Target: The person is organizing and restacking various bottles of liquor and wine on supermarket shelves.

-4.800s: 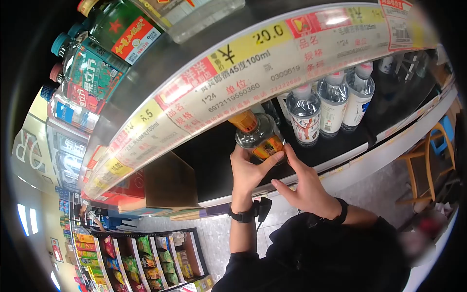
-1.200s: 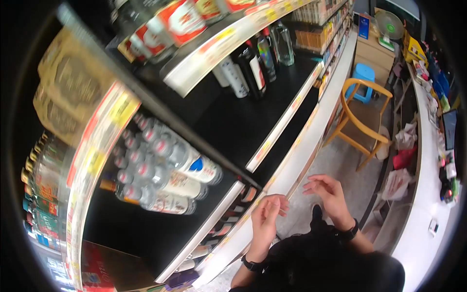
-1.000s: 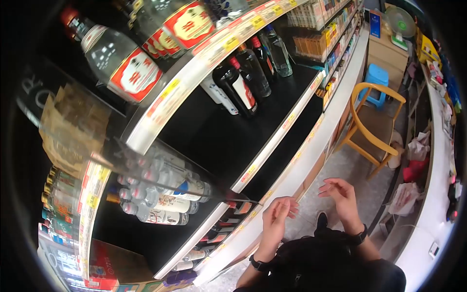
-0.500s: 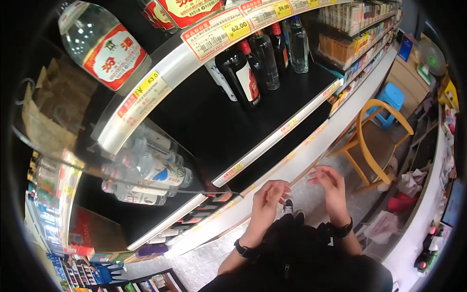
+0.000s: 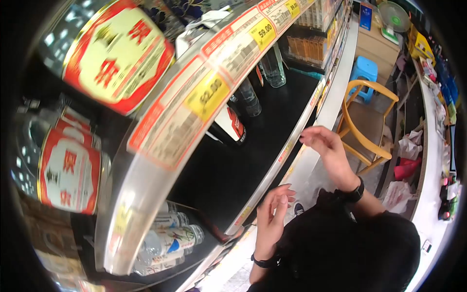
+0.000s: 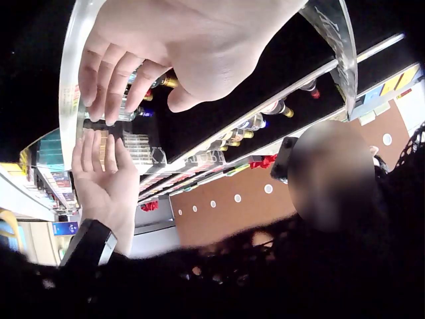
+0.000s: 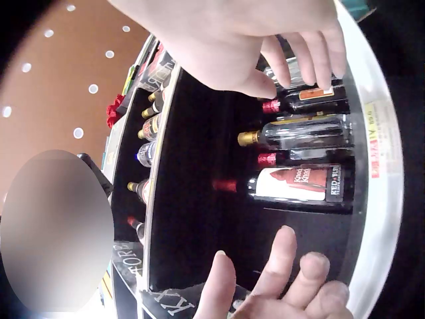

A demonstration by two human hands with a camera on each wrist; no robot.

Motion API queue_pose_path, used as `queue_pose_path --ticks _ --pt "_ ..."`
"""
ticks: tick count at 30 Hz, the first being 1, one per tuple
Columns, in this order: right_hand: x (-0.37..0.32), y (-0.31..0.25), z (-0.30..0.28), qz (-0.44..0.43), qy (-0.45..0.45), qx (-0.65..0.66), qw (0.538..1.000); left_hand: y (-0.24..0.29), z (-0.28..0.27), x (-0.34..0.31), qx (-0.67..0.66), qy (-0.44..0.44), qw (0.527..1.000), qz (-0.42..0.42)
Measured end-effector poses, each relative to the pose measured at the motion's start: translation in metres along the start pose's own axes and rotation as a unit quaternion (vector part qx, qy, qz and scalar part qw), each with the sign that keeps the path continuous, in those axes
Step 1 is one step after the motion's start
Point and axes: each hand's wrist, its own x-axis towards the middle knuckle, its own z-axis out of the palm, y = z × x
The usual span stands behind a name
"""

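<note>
Both hands are empty, with loosely bent fingers. In the head view the left hand (image 5: pixel 271 221) hangs in front of the lower shelf's edge; the right hand (image 5: pixel 332 156) is higher and farther right, its fingertips by the middle shelf's front edge (image 5: pixel 287 148). A dark bottle with a red and white label (image 5: pixel 232 124) stands on that shelf, partly hidden by the price strip (image 5: pixel 194 92). The right wrist view shows the right hand (image 7: pixel 259 36) near several bottles, among them the dark one (image 7: pixel 299 183). The left wrist view shows the left hand (image 6: pixel 179 50) holding nothing.
Large bottles with red-edged labels (image 5: pixel 119 58) stand on the upper shelf at left. Clear bottles (image 5: pixel 177 239) sit on the lower shelf. A wooden chair (image 5: pixel 367 119) and a blue stool (image 5: pixel 364 73) are at right, beside a long white counter (image 5: pixel 428 194).
The orange-capped bottle held earliest has left the hands. The head view has since swung along the shelves and closer to the upper price strip; the right hand has risen toward the middle shelf's edge.
</note>
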Motion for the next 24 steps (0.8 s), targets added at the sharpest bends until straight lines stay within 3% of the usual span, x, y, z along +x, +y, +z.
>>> queue_pose_path --ticks 6,10,12,16,19,23,24 --pt "0.058 0.005 -0.01 -0.01 -0.011 0.051 0.999 0.008 0.01 0.048 0.036 0.012 0.998 0.042" --pt "0.095 0.007 -0.031 -0.001 -0.051 0.092 0.994 0.022 0.039 0.095 0.094 0.087 0.99 0.053" --pt "0.117 0.004 -0.04 0.035 -0.087 0.136 0.986 0.038 0.059 0.122 0.249 0.131 0.958 0.056" --pt "0.15 0.001 -0.056 0.048 -0.131 0.169 0.976 0.067 0.094 0.185 0.403 0.23 0.875 0.142" --pt "0.169 0.0 -0.068 0.076 -0.172 0.174 0.967 0.075 0.119 0.233 0.427 0.285 0.841 0.171" --pt "0.183 0.002 -0.084 0.078 -0.26 0.176 0.946 0.072 0.132 0.283 0.46 0.336 0.814 0.117" --pt "0.186 -0.001 -0.086 0.081 -0.272 0.166 0.945 0.07 0.133 0.293 0.496 0.347 0.786 0.124"
